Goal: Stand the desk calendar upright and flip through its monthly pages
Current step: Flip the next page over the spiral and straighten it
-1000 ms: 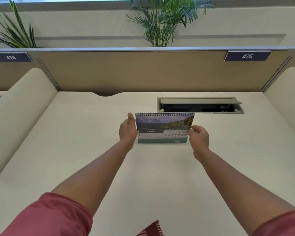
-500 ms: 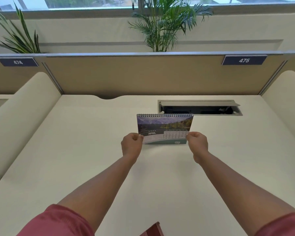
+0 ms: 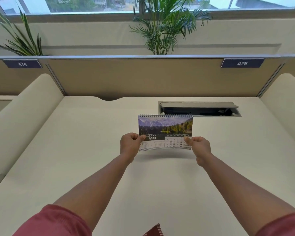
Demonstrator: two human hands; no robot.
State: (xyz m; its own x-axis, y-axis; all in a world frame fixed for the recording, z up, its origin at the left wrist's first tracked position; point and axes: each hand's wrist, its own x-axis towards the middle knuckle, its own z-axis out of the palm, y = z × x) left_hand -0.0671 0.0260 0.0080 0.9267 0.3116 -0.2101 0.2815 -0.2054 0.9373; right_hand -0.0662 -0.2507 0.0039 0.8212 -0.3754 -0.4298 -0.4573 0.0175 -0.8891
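White paper with a mountain-and-lake photograph across its upper half, the desk calendar (image 3: pixel 165 132) shows its APRIL page, with the year 2026 printed above the month name and a date grid at lower right. Black spiral wire binds its top edge, and the sheet faces the camera roughly upright, its lower edge bowed slightly and a soft shadow lying on the counter (image 3: pixel 75 150) beneath it; whether that edge touches the surface cannot be told. At the page's lower left the left hand (image 3: pixel 129 146) pinches the sheet, thumb pressed on the front beside the month banner and the other fingers curled behind. At the lower right the right hand (image 3: pixel 198 147) does the same, its thumb laid over the end of the date grid, fingers closed on the page edge. Both bare forearms reach in from the bottom corners, out of dark red sleeves (image 3: pixel 54 220). Just behind the calendar, to its right, a grey cable hatch (image 3: pixel 198 108) sits open in the cream counter. Behind that rises a tan partition (image 3: pixel 143 77) carrying dark number plates reading 474 (image 3: pixel 22 63) and 475 (image 3: pixel 242 63). Two leafy plants (image 3: pixel 163 26) stand beyond the partition, under a window (image 3: pixel 92 4).
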